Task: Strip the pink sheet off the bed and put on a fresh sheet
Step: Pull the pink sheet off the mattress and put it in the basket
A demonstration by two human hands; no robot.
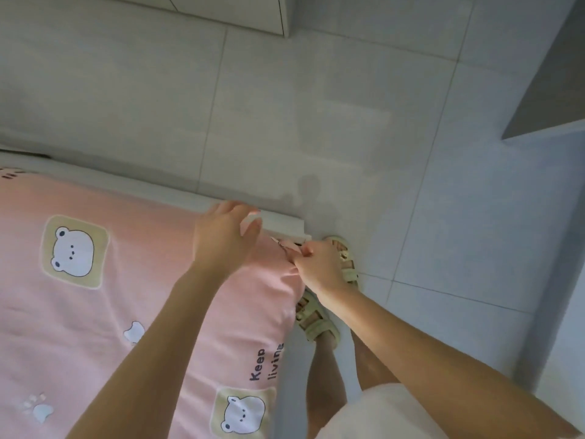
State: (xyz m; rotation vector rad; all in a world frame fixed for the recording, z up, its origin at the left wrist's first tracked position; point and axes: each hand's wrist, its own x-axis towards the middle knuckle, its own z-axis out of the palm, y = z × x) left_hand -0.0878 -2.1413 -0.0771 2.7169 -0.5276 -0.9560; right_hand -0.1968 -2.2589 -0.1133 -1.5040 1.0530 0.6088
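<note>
2 bare hands work at one corner of the bed. Left hand (pixel 226 236) lies palm down on the pink bear-print fabric sheet (pixel 95 312) right at that corner, fingers mostly straight and a bit spread, thumb out toward the white bed frame edge (pixel 285 224). Its fingertips reach the far edge; can't tell if they hook under anything. Right hand (pixel 319 264) is curled tight, thumb + fingers pinching a small fold of the sheet's corner edge, just beside the frame corner. Sheet is still on the mattress, spread across it w/ creases bunching toward the pinched corner. Person stands on pale grey tiled floor (pixel 316 106) beside the bed in beige strappy sandals (pixel 316 321), one foot partly hidden by the right hand. White cabinet base (pixel 221 11) at top of view, grey furniture panel (pixel 550 90) at right.
</note>
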